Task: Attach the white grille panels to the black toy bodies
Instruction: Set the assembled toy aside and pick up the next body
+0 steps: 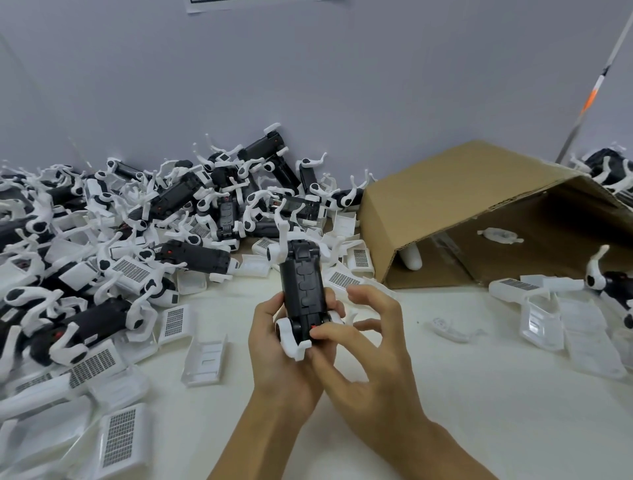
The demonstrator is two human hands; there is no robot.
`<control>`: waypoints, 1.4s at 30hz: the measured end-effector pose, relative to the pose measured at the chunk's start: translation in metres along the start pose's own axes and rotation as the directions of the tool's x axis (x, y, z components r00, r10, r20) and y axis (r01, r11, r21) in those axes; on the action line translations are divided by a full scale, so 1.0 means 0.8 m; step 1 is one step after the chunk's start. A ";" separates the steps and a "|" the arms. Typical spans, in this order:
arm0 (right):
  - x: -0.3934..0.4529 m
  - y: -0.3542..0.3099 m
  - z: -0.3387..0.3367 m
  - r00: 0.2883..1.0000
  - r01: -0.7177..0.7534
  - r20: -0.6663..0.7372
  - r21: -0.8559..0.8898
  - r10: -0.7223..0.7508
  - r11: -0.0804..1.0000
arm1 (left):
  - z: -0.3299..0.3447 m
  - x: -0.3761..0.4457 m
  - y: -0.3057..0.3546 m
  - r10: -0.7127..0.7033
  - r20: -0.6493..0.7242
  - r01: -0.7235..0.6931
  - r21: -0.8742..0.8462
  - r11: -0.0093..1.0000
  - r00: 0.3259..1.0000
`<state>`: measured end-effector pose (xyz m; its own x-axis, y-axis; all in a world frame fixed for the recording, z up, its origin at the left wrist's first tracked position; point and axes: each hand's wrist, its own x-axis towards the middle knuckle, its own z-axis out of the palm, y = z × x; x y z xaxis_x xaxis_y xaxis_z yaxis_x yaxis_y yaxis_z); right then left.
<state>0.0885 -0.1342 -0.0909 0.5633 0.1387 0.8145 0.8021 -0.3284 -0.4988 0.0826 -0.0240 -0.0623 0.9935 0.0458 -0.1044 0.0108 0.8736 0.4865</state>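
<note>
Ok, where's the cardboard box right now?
The cardboard box lies tipped on its side at the right, against the wall, just right of the toy pile.

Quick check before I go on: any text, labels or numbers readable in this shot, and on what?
None can be read.
Paper sheet on the wall, top edge: dark strip, cut off and blurred, unreadable.
Black toy body in the hands: no visible markings.
Cardboard box: no visible print.
</note>
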 end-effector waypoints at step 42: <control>0.000 0.004 -0.001 0.977 -0.213 0.040 0.154 0.209 0.965 | 0.000 0.005 0.008 0.131 -0.086 -0.113 0.194 0.974 0.988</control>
<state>0.0911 -0.1363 -0.0924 0.7262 0.1039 0.6796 0.6844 -0.2023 -0.7004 0.0863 -0.0184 -0.0599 0.9728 0.2017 -0.1137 -0.0794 0.7519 0.6544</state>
